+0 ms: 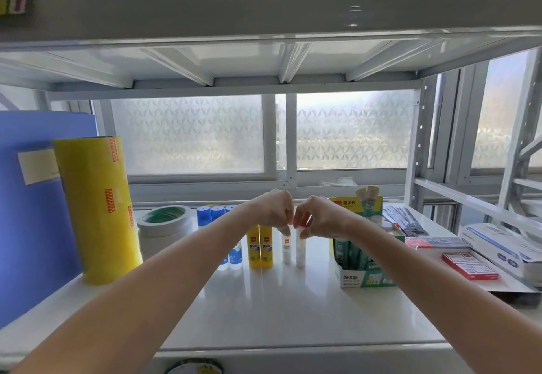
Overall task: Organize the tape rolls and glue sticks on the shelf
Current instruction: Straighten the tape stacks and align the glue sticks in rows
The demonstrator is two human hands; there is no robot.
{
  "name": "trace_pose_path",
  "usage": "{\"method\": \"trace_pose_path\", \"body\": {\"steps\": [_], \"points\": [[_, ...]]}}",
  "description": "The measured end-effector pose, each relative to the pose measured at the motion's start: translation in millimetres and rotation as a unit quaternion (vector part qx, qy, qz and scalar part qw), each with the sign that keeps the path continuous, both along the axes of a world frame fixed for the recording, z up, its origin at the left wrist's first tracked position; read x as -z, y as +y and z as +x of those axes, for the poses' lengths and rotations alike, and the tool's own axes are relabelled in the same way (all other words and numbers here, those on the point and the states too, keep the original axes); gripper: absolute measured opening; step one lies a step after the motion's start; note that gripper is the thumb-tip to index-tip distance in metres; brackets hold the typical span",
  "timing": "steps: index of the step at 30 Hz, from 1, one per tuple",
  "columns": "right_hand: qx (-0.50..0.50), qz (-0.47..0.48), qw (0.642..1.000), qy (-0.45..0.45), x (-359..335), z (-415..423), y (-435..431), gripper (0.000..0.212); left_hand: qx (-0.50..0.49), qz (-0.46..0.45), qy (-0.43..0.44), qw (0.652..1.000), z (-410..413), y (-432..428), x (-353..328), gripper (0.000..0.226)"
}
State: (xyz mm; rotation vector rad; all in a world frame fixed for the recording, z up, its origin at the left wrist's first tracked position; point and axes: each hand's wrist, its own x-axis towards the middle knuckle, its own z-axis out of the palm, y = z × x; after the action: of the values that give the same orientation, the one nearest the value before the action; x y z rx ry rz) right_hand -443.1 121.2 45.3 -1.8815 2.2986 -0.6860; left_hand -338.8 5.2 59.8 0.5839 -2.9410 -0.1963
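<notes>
I have both hands out over the middle of the shelf (293, 315), knuckles nearly touching. My left hand (274, 212) has its fingers curled down and pinches the cap of a white glue stick (286, 249). My right hand (318, 217) pinches the cap of a second white stick (301, 253) just beside it. Both sticks stand upright on the shelf. Directly left of them stand two yellow sticks (260, 247), touching each other, then a few blue-capped sticks (216, 214) with my left forearm crossing in front of them. Further left is a stack of white tape rolls (164, 224), green showing inside the top one. Beyond that a tall yellow roll (93, 206) stands just in front of a blue folder (29, 212). On the right my wrist passes in front of a green box (362, 259) of glue sticks, open at the top. Past it lie a red box (469, 265) and a white box (498, 246). An upper shelf (264, 7) hangs low across the view, with a frosted window (187, 133) behind.
</notes>
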Motion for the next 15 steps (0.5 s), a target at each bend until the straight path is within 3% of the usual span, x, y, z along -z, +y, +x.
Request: {"method": "trace_pose_path", "body": {"steps": [11,15], "points": [[0.012,-0.032,0.999,-0.002,0.9,1.8,-0.3,0.02,-0.002,0.022,0.005,1.0,4.2,2.0,-1.3,0.03],[0.008,-0.047,0.999,0.008,3.9,2.9,-1.2,0.028,-0.015,0.039,0.012,0.999,6.9,0.6,-2.4,0.034]]}}
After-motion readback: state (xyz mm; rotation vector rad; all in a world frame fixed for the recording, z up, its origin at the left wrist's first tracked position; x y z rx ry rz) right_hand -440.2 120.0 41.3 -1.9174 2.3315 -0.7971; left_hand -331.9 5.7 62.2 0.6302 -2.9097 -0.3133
